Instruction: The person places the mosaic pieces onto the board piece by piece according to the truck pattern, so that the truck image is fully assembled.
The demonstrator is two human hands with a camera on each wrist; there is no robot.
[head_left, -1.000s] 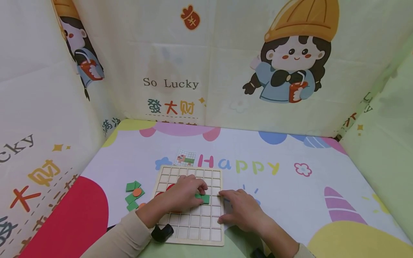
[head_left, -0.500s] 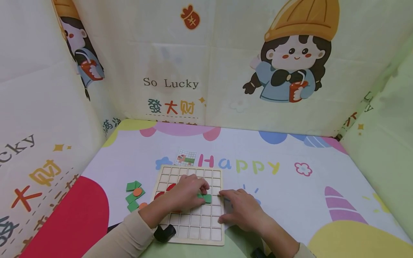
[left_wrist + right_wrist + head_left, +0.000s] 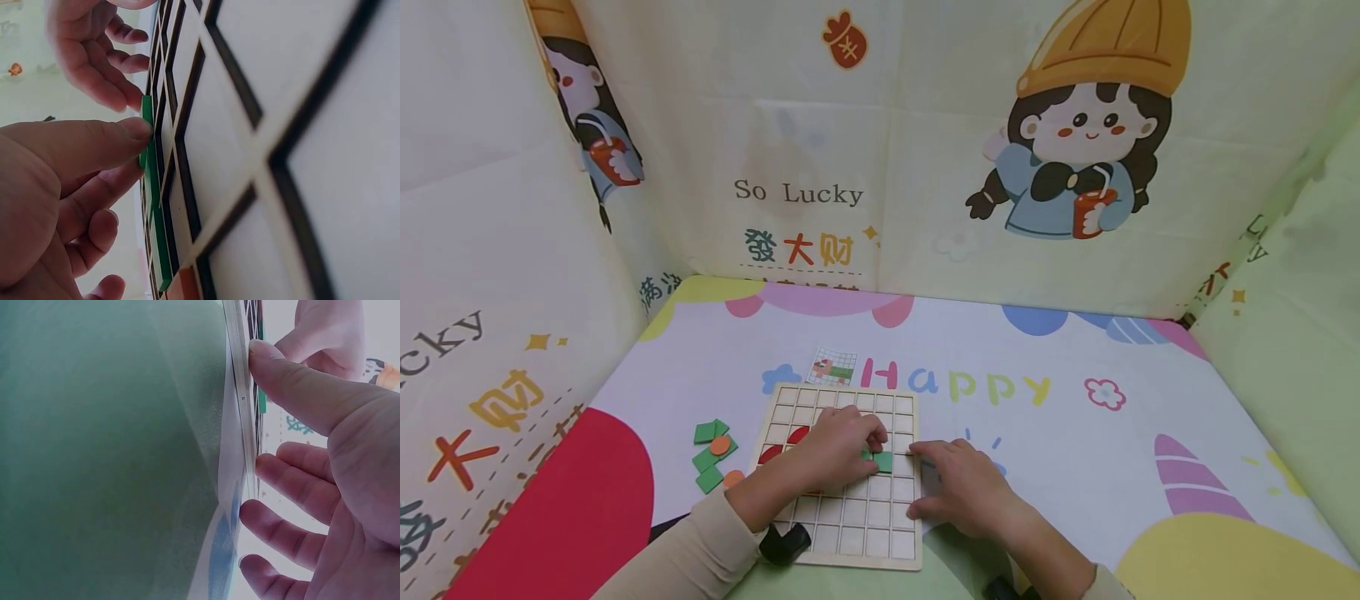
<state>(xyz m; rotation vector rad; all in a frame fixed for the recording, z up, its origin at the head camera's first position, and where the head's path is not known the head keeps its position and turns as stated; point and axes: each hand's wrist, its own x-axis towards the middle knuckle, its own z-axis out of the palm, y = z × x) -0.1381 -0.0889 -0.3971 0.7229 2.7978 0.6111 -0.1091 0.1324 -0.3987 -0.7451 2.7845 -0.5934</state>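
Observation:
A wooden grid board (image 3: 880,546) lies on the table. Over its middle, my left hand (image 3: 831,450) pinches a green square tile (image 3: 883,462) between thumb and finger, at the board's surface. The left wrist view shows the thumb (image 3: 94,140) on that tile, with more green pieces (image 3: 160,250) and an orange piece (image 3: 182,286) in line below it. Red pieces (image 3: 798,434) sit on the board, partly covered by my left hand. My right hand (image 3: 966,487) rests its thumb and fingertips against the board's right edge, its fingers loosely bent.
Left of the board lie several loose green tiles (image 3: 706,459) and orange round pieces (image 3: 719,447). A small printed grid card (image 3: 832,367) lies just behind the board. Patterned cloth walls (image 3: 925,275) stand around the table's back and sides.
My left hand has shifted slightly right with the green tile, mostly in the first half second. The right hand stays at the board's edge.

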